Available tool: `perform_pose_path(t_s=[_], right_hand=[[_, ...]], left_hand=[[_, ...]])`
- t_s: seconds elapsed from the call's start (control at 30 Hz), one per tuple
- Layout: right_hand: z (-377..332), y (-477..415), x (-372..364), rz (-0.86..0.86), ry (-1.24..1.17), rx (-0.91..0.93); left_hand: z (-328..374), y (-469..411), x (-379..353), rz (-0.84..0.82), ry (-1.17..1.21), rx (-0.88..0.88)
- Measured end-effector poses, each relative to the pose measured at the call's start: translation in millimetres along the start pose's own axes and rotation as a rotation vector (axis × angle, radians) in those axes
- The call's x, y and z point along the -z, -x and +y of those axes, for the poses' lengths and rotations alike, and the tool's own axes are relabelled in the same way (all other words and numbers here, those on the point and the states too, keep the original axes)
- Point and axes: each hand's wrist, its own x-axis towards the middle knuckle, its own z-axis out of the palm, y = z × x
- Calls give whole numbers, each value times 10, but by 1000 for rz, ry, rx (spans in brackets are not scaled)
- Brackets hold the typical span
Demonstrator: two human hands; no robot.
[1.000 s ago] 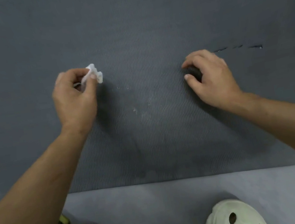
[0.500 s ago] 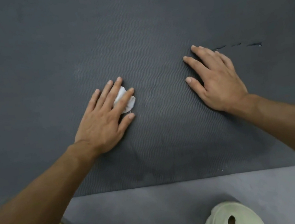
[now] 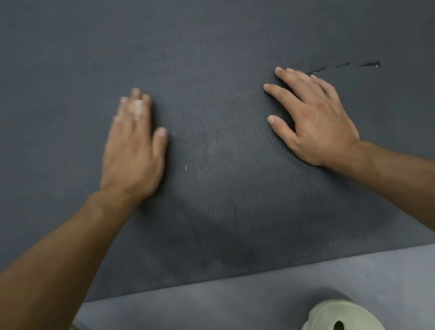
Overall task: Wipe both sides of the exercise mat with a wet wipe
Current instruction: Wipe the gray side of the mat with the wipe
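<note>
Mat [image 3: 207, 40], flat on floor: left hand [image 3: 132, 146] at nine o'clock, flat, pressing wipe [image 3: 137, 109] beneath fingers; right hand [image 3: 313, 117] at three, spread, bracing; advise even, overlapping strokes.

Exercise mat [image 3: 203, 55] matt, wavy-ribbed; floor [image 3: 230, 303] smooth.

We see dim, even light from overhead, with soft shadows beside both hands on the dark grey ribbed foam exercise mat [image 3: 203, 55]. Our left hand [image 3: 132, 146] is motion-blurred; the corners darken and smear.
</note>
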Motion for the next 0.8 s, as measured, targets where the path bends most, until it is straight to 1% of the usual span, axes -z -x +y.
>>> perform_pose_path(t_s=[0.07,0.13,0.2,0.27,0.33,0.37,0.53,0.6,0.67,0.7,0.73,0.8], right_hand=[[0,0,1,-1,5,-1],[-3,-3,0,-3,10,-1],[-4,-5,2,-10,15,-7],[-7,-3,9,-14,13,-6],[-5,-1,11,-12,6,-4],[-6,1,8,-12,5,-3],[-2,-4,19,-20,16,-6],[-7,-4,22,-14,10,-7],[-12,-3,19,-10,6,-8],[-13,-1,15,-10,6,-9],[-13,0,13,-12,7,-10],[-15,-1,16,-17,11,-9]], left_hand=[[303,184,-89,-98,-27,-166],[592,404,-183,-151,-65,-291],[759,575,-258,-164,-130,-380],[726,603,-258,-168,-179,-419],[549,517,-202,-149,-179,-386],[421,454,-161,-128,-169,-335],[-415,216,117,3,-116,83],[-689,213,208,56,-132,196],[-809,254,246,76,-100,286],[-785,284,239,71,-66,297],[-706,316,215,60,-38,269],[-423,409,122,15,-30,116]])
